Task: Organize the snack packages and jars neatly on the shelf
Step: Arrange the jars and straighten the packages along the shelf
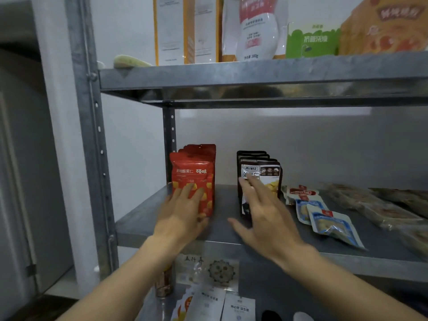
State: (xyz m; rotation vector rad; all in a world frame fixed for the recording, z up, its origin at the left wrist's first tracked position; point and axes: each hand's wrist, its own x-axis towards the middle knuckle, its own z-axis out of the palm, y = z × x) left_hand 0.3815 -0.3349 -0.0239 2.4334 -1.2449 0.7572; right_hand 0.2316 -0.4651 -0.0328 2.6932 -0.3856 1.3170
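A row of red snack pouches (pixel 193 172) stands upright at the left of the middle metal shelf (pixel 222 205). My left hand (pixel 183 212) lies flat against the front red pouch, fingers spread. To its right stands a row of dark brown pouches (pixel 259 169). My right hand (pixel 261 209) rests open against the front brown pouch, thumb pointing left. Blue-and-white small packets (pixel 331 222) and a red-and-white packet (pixel 301 192) lie flat further right.
Clear vacuum-packed bags (pixel 379 205) lie at the shelf's right end. The upper shelf (pixel 254 75) carries boxes, a white pouch and a green bag. The lower level holds a jar (pixel 164 283) and paper sachets (pixel 222 304). A steel upright (pixel 92 135) stands at left.
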